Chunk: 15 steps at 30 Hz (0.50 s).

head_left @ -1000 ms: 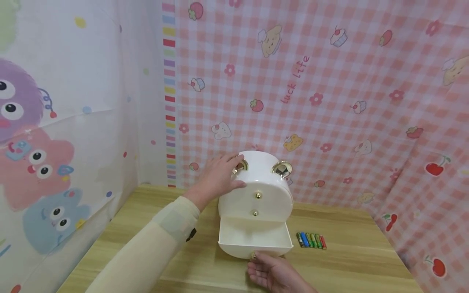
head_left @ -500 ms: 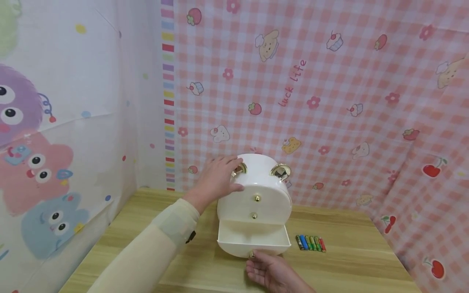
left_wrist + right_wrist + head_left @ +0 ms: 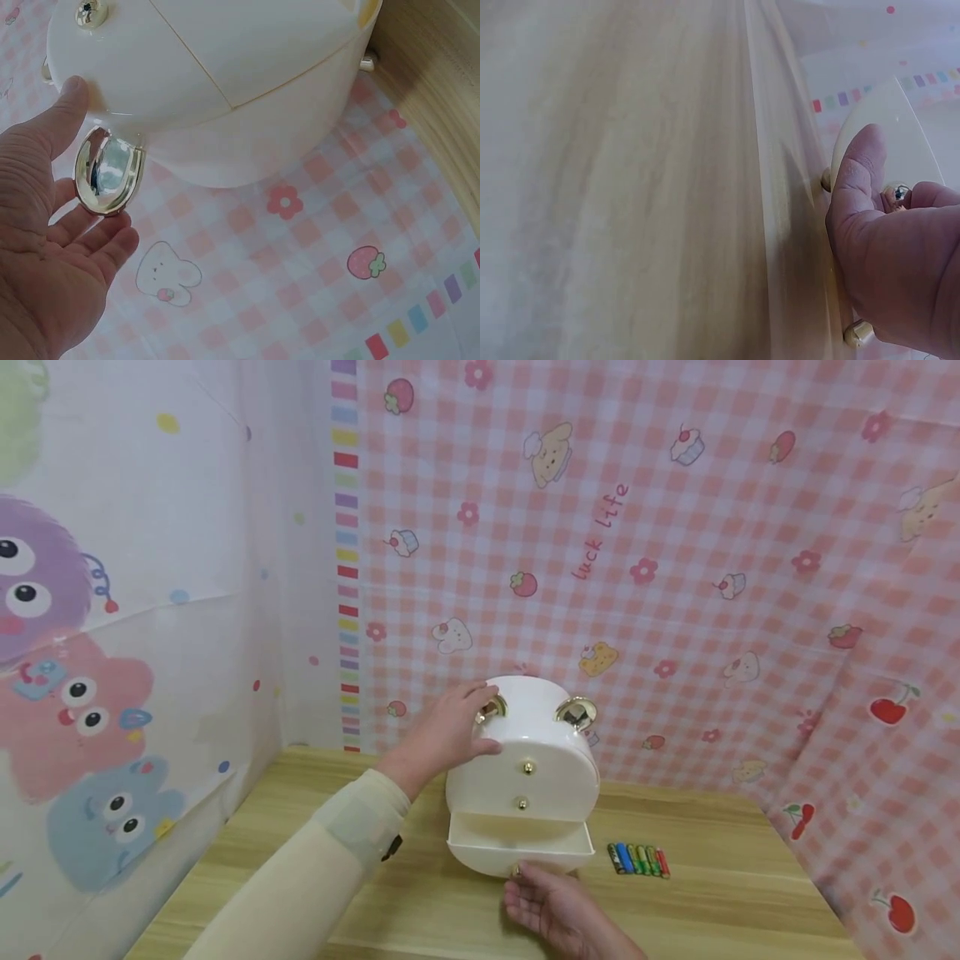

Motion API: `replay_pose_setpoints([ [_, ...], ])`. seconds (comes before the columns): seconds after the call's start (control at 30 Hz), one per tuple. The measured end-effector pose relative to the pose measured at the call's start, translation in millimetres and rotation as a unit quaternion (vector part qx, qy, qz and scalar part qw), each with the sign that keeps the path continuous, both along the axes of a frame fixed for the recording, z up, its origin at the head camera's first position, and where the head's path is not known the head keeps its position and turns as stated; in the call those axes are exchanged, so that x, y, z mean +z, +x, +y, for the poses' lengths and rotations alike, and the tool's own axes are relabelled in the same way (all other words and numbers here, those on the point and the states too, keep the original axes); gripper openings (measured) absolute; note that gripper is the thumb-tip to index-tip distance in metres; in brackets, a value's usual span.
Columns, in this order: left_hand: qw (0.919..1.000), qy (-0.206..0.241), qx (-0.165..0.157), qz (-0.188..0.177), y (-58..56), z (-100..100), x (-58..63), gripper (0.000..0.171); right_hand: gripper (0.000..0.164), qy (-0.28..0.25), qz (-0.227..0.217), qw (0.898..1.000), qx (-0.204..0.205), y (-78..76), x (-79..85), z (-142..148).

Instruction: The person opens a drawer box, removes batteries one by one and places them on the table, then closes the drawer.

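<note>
A white storage box (image 3: 487,783) with a rounded top, gold knobs and two gold ears stands on the table. Its bottom drawer (image 3: 472,858) is partly pulled out, with no contents showing. My left hand (image 3: 450,727) steadies the box at its left gold ear (image 3: 109,176); the thumb lies on the white shell and the other fingers reach behind the ear. At the front of the drawer, my right hand (image 3: 555,906) holds the gold drawer knob (image 3: 897,195) between thumb and index finger, the thumb stretched along the drawer front.
Several small batteries (image 3: 637,859) lie side by side on the wooden table (image 3: 712,910), right of the box. A pink checked cloth (image 3: 675,510) hangs close behind the box. Another printed cloth (image 3: 187,677) hangs at the left.
The bottom drawer has slid a little inward, the right hand moving with it toward the box. The left hand stays at the ear, and the batteries have not moved.
</note>
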State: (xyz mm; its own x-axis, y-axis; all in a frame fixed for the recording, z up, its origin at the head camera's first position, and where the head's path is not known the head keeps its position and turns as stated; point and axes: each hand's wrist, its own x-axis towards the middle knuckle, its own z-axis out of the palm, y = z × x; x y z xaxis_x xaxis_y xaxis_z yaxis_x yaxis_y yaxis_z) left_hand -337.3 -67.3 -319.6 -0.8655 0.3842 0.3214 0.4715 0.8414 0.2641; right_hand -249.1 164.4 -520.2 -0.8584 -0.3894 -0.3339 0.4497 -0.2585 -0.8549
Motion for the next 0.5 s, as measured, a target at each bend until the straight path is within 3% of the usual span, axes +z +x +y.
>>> replay_pose_setpoints([
  [0.5, 1.0, 0.002, -0.002, 0.0, -0.6, 0.5, -0.6, 0.091, 0.021, 0.004, 0.013, 1.0, -0.017, -5.4, -1.0, -3.0],
])
